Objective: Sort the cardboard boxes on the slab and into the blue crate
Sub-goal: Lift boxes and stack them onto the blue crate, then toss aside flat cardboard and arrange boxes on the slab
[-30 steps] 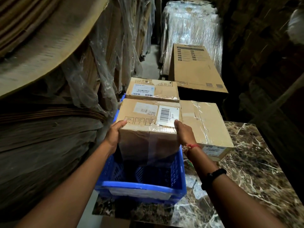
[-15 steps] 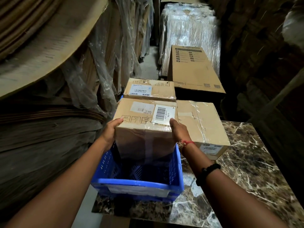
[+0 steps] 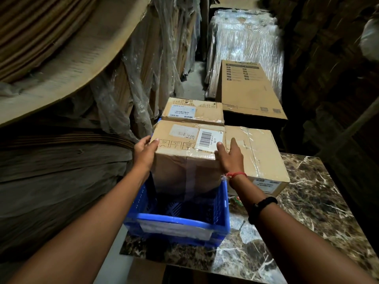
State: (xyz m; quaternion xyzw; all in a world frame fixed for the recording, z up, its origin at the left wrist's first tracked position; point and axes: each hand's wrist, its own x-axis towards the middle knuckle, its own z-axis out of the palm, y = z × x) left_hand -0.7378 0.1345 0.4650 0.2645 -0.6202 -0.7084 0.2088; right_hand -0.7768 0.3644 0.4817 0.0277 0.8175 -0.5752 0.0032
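Cardboard sorting at a marble surface (image 3: 307, 201), seen from the head camera. The blue crate (image 3: 178, 222) sat at the surface's near left edge. The barcode box (image 3: 188, 152) stood upright in the far part of the crate, with its lower half below the rim and its labelled top well above it. The left hand (image 3: 144, 152) held the box's near left top corner, its grip closed there with the thumb over the top edge and the fingers curled on the left face. The right hand (image 3: 230, 158) pressed the right top edge with a spread grip: the thumb lay by the barcode label and the forefinger lay straight along the seam (the remaining fingers were hidden). A taped box (image 3: 260, 156) lay on the surface, touching the barcode box's right side. A far box (image 3: 194, 110) stood just behind the barcode box. A long printed carton (image 3: 250, 91) lay farther right.
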